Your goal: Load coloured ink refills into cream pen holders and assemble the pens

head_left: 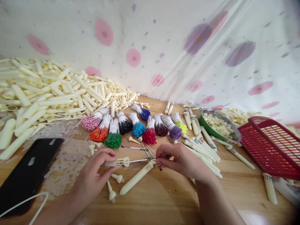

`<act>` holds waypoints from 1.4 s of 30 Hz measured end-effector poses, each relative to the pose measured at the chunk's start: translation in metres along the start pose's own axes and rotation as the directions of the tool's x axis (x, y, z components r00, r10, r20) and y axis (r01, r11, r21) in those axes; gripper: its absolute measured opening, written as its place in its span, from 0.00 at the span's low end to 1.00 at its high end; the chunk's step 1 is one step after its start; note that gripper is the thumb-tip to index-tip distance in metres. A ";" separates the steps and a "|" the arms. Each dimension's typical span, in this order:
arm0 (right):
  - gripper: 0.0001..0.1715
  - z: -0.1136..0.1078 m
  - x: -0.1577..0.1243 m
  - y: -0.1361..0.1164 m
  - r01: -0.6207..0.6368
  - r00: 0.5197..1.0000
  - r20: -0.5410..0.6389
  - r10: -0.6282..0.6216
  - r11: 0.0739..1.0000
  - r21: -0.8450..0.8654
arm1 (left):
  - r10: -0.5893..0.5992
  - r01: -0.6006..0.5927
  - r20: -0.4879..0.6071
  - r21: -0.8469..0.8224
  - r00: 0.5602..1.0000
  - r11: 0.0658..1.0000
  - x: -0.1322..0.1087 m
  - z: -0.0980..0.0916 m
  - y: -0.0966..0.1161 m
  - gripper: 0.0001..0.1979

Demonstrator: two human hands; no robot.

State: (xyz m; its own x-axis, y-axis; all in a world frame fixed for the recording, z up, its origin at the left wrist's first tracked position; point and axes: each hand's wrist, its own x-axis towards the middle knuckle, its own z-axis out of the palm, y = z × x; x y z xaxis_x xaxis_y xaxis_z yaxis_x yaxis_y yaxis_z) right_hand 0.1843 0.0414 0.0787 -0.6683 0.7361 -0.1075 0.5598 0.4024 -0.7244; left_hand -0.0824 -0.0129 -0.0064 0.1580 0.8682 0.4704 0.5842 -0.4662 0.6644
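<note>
My left hand (93,175) is closed round a cream slotted pen part (118,162), held level above the wooden table (164,200). My right hand (178,159) pinches thin pen refills (140,160) whose ends reach into that part. A cream pen barrel (136,178) lies on the table just below both hands. Small cream end pieces (112,193) lie near my left wrist. Beyond the hands stand bundles of refills with coloured tips: pink (92,121), orange (100,132), green (113,138), black (124,124), blue (137,127), red (149,134) and purple (173,128).
A large heap of cream barrels (47,90) fills the left. A black phone (28,173) with a white cable lies at the near left. A green bowl (208,128) of small parts and a red basket (272,147) stand at the right, with assembled pens (201,147) between.
</note>
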 end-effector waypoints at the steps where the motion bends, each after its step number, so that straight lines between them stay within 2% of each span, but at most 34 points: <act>1: 0.08 0.001 0.000 0.001 0.002 1.000 0.001 -0.002 1.000 -0.005 | 0.008 -0.008 -0.001 0.003 1.000 1.000 0.000 0.000 0.000 0.05; 12: 0.05 0.010 0.003 0.000 0.069 0.997 -0.015 -0.070 0.994 -0.085 | 0.000 0.000 -0.001 -0.015 1.000 1.000 0.001 0.002 0.001 0.03; 17: 0.07 0.007 0.000 -0.001 0.055 0.998 -0.016 -0.058 0.988 -0.141 | 0.013 -0.014 -0.021 -0.027 1.000 1.000 0.001 0.001 0.005 0.02; 32: 0.07 -0.001 -0.003 -0.003 0.035 0.999 -0.005 -0.037 0.987 -0.154 | 0.030 -0.031 -0.034 -0.034 0.999 0.999 0.004 0.002 0.008 0.02; 42: 0.07 0.005 0.000 0.000 0.058 0.998 -0.006 -0.060 0.980 -0.192 | -0.031 0.031 0.007 -0.049 1.000 0.998 -0.001 0.004 0.005 0.03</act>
State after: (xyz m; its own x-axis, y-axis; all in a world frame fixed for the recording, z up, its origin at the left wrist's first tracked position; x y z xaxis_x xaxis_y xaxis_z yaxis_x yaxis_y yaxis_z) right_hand 0.1815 0.0386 0.0753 -0.6981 0.7135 -0.0600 0.6038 0.5416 -0.5848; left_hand -0.0765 -0.0154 -0.0056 0.1458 0.8833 0.4456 0.5494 -0.4469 0.7060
